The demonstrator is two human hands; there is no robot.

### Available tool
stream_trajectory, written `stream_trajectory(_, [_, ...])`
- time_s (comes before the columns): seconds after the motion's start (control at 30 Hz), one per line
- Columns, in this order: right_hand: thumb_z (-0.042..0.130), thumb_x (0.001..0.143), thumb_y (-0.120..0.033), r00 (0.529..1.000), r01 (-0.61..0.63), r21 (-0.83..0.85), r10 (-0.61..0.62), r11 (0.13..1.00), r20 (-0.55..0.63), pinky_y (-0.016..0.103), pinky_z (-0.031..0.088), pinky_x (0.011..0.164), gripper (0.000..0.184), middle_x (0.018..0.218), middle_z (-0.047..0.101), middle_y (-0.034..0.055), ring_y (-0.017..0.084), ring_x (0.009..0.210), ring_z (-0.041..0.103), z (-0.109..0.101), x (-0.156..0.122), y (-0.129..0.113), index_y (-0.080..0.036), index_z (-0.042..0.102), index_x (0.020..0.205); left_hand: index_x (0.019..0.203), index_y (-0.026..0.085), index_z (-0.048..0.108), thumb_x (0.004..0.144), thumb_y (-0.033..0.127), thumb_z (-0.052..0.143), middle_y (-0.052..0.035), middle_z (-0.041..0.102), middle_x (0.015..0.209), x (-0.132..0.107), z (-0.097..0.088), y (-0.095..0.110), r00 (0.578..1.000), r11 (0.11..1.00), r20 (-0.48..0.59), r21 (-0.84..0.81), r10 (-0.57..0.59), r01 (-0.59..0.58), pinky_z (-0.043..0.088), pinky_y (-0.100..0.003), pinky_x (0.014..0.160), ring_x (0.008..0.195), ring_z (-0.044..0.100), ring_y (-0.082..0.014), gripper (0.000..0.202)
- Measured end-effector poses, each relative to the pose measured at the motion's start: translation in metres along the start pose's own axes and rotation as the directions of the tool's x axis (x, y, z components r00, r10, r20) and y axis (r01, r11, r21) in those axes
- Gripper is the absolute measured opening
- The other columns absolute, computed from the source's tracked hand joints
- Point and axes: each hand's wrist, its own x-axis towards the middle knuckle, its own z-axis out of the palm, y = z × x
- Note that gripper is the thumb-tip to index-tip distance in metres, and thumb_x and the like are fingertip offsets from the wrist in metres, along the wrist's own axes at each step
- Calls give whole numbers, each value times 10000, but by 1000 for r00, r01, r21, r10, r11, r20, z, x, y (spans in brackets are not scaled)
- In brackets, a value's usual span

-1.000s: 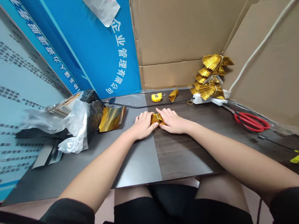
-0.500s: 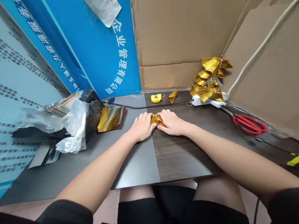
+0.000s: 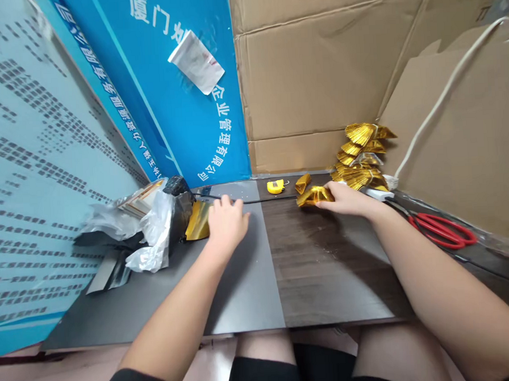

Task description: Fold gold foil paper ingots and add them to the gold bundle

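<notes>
My right hand (image 3: 344,201) grips the end of a folded gold foil fan (image 3: 315,196) and holds it against the dark wood tabletop (image 3: 327,266). Just beyond it lies a smaller folded gold foil piece (image 3: 303,183). My left hand (image 3: 226,223) rests on the grey board (image 3: 242,288), with its fingers apart and nothing in them. A stack of gold foil sheets (image 3: 197,220) lies just left of those fingers, partly hidden by the hand. A heap of folded gold foil fans (image 3: 359,156) stands at the back right.
A yellow tape measure (image 3: 275,186) and a black cable (image 3: 255,201) lie along the back edge. Crumpled plastic bags (image 3: 156,230) sit at the left, red-handled scissors (image 3: 442,230) at the right, and a white power strip (image 3: 378,193) under the heap. Cardboard and blue printed boards wall the table.
My hands have parted. The right hand has carried the gold fan away to the right and back, and the left hand has moved left towards the foil sheets. The view has tilted upward.
</notes>
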Motion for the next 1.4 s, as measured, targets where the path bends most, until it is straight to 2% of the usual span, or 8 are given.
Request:
stream_trajectory(0.23, [772, 793, -524, 973, -189, -174, 208, 967, 98, 420, 490, 990, 823, 1354, 602, 247, 394, 1316, 560, 8, -9, -13, -107, 474, 1436, 1180, 179, 740, 879, 384, 698, -206, 699, 1187, 0, -19, -48, 936, 961, 220, 86, -276, 263, 575, -483, 901, 1115, 681, -411, 367])
stream_trajectory(0.47, [667, 906, -551, 947, -279, -201, 303, 939, 104, 422, 506, 895, 619, 1314, 632, 210, 360, 1208, 632, -3, -15, -17, -146, 511, 1348, 1178, 247, 764, 857, 349, 710, -137, 738, 1155, -4, -14, -53, 952, 963, 144, 36, -270, 268, 560, -405, 882, 1109, 692, -362, 341])
stream_trajectory(0.73, [603, 925, -627, 949, -316, -179, 311, 932, -56, 528, 485, 1017, 913, 1472, 470, 290, 450, 1368, 481, -10, -29, -28, -96, 276, 1592, 1198, 286, 761, 897, 465, 685, -41, 775, 1074, -14, -25, -75, 980, 980, 14, -27, -197, 197, 506, -323, 766, 1032, 707, -283, 358])
stream_trajectory(0.93, [614, 909, -547, 956, 167, -57, -176, 984, -237, 605, 435, 1082, 875, 1385, 479, 298, 465, 1315, 482, 5, -29, -40, -49, 357, 1582, 1153, 279, 762, 1013, 422, 508, -41, 733, 1119, -43, -35, -71, 987, 998, -162, 56, 15, -6, 435, -301, 723, 1048, 684, -230, 324])
stream_trajectory(1.03, [613, 932, -538, 833, 540, 96, -514, 836, -205, 463, 421, 1172, 830, 1418, 483, 194, 320, 1358, 488, 24, -31, -58, -156, 335, 1614, 1042, 254, 776, 1028, 377, 503, -32, 719, 964, -61, -30, -56, 868, 920, -305, 150, 391, -362, 415, -290, 679, 911, 685, -175, 299])
stream_trajectory(1.17, [739, 860, -568, 661, 750, 319, -669, 579, -340, 535, 349, 1215, 894, 1504, 419, 204, 331, 1448, 388, 40, -39, -86, -178, 389, 1584, 939, 217, 736, 1001, 304, 564, 7, 692, 890, -78, -27, -26, 823, 842, -386, -177, 418, -510, 435, -226, 665, 761, 629, -93, 202])
stream_trajectory(1.3, [821, 745, -574, 772, 620, 594, -536, 512, -343, 537, 381, 1162, 642, 1318, 616, 173, 341, 1314, 518, 30, -40, -88, -165, 666, 1216, 881, 162, 663, 904, 388, 640, -12, 638, 798, -81, -22, -6, 969, 640, -242, -736, 56, -221, 441, -193, 550, 635, 545, -85, 228])
stream_trajectory(1.4, [735, 778, -647, 853, 471, 717, -473, 514, -222, 400, 542, 862, 568, 981, 701, 111, 242, 920, 661, 22, -34, -78, -144, 660, 1030, 947, 155, 587, 823, 528, 693, -11, 578, 799, -82, -8, 1, 996, 376, -6, -926, -91, 28, 446, -210, 419, 566, 544, -103, 407])
